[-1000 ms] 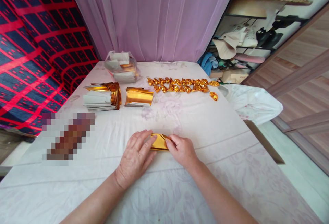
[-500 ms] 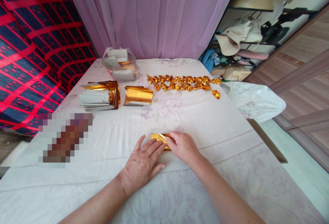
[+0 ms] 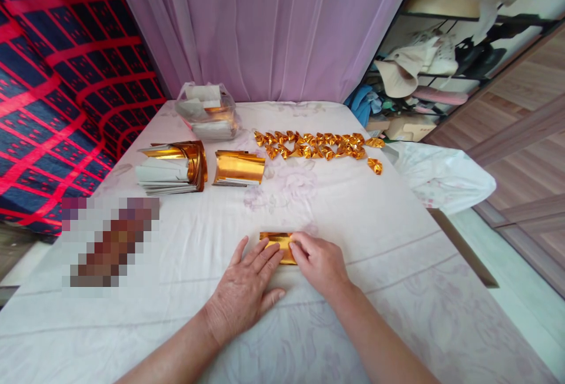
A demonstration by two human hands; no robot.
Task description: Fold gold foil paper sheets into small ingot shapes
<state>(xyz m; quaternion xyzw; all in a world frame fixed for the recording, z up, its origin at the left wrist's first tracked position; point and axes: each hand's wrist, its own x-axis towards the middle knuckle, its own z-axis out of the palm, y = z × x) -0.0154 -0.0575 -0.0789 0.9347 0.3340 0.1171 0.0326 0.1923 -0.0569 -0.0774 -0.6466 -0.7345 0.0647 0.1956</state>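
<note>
A small folded sheet of gold foil paper point(image 3: 276, 241) lies on the white cloth-covered table point(image 3: 353, 213) in front of me. My left hand point(image 3: 247, 287) rests flat with its fingers spread, the fingertips pressing the paper's left half. My right hand point(image 3: 318, 261) presses down on the paper's right end with curled fingers. Further back, a row of several folded gold pieces point(image 3: 315, 144) runs across the table.
Two stacks of gold foil sheets point(image 3: 174, 163) point(image 3: 239, 167) lie at the back left, with a clear plastic bag of paper point(image 3: 207, 112) behind them. A white plastic bag point(image 3: 439, 175) hangs off the right edge. A purple curtain point(image 3: 273, 25) hangs behind. A blurred patch point(image 3: 108, 240) sits left.
My left hand has slid back and flattened, its fingers spreading over the gold paper. The right hand has shifted slightly on the paper's right end, and the paper now lies flatter.
</note>
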